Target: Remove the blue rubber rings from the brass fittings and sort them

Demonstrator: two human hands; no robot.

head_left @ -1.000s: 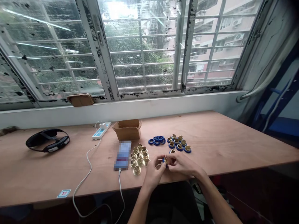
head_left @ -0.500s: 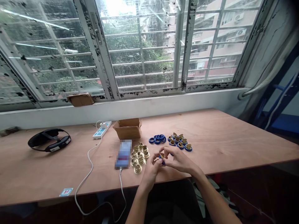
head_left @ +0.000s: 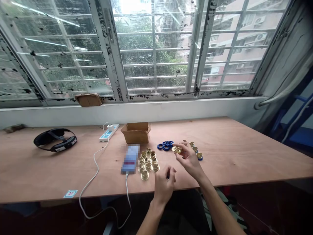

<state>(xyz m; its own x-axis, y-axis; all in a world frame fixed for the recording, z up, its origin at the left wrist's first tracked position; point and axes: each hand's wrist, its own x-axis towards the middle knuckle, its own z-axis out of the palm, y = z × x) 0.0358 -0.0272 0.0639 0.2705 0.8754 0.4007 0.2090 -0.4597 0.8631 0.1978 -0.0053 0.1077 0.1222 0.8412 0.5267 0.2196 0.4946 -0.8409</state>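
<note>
My right hand (head_left: 188, 160) is raised over the table with its fingers and thumb closed on a shiny gold metal piece (head_left: 176, 149). That piece has a flat round end; whether a blue ring is on it I cannot tell. Partly behind this hand lie several gold pieces seated in blue rings (head_left: 199, 156). My left hand (head_left: 164, 183) is near the table's front edge, its fingers curled in, and what they hold, if anything, is hidden. Loose blue rings (head_left: 165, 146) lie beyond the hands. A heap of gold pieces (head_left: 148, 161) rests to the left.
An open cardboard box (head_left: 136, 134) stands behind the gold heap. Beside the heap lies a phone (head_left: 130, 160) with a white charging cable (head_left: 98, 166) running off the front edge. Farther left are a power strip (head_left: 109, 133) and a black headset (head_left: 55, 140).
My hands have come apart. The right one has moved away toward the ringed gold pieces with a gold piece in its fingers; the left has drawn back and curled. The view has shifted slightly.
</note>
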